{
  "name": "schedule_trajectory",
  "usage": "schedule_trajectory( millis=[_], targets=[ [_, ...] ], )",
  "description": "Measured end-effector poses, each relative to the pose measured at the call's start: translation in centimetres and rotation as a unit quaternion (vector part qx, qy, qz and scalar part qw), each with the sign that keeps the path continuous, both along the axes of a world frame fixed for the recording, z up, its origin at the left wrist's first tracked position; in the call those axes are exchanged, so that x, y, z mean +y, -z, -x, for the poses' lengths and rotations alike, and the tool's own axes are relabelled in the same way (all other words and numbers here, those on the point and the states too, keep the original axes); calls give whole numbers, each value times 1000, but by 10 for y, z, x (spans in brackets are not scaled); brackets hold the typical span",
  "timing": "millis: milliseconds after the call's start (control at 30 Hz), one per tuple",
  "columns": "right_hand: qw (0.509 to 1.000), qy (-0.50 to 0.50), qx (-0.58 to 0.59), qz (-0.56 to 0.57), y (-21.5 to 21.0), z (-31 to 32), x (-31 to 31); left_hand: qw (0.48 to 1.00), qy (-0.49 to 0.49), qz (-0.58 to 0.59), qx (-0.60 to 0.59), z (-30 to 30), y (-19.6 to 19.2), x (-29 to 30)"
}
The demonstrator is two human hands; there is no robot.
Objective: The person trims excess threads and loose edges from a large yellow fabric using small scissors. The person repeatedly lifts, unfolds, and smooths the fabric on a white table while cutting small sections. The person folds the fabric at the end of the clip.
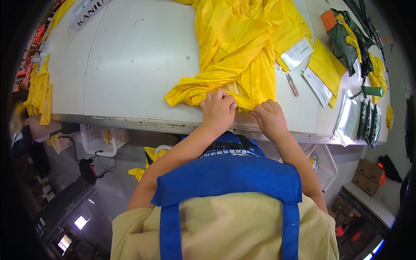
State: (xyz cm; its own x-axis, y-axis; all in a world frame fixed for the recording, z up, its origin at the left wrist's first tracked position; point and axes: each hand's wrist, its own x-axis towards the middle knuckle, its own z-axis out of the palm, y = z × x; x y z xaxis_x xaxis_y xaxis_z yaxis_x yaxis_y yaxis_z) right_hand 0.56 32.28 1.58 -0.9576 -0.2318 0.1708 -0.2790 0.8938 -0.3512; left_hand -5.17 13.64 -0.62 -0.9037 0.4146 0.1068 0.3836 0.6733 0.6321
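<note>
Yellow fabric beyond left grip and right grip, edge in both

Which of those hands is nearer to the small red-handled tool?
The right hand. It pinches the yellow fabric, below and left of the red-handled tool in the picture; the left hand holds the same fabric farther left.
</note>
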Motion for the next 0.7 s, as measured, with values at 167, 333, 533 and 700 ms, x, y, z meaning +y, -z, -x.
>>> schedule_trajectory(
  millis=[167, 333, 533, 700],
  targets=[
    [1000, 29, 5, -3, -11, 1, -16, 998, 54, -18, -26, -1, -3, -10],
    [1000, 1, 11, 28, -3, 16, -38, 991, 91, -88, -37, -7, -10, -10],
    [999, -15, -50, 5, -6, 20, -43, 992, 18, -114, 51, -5, 5, -12],
    [997, 10, -74, 34, -21, 16, -39, 990, -121, -46, 61, 17, 21, -57]
  ],
)
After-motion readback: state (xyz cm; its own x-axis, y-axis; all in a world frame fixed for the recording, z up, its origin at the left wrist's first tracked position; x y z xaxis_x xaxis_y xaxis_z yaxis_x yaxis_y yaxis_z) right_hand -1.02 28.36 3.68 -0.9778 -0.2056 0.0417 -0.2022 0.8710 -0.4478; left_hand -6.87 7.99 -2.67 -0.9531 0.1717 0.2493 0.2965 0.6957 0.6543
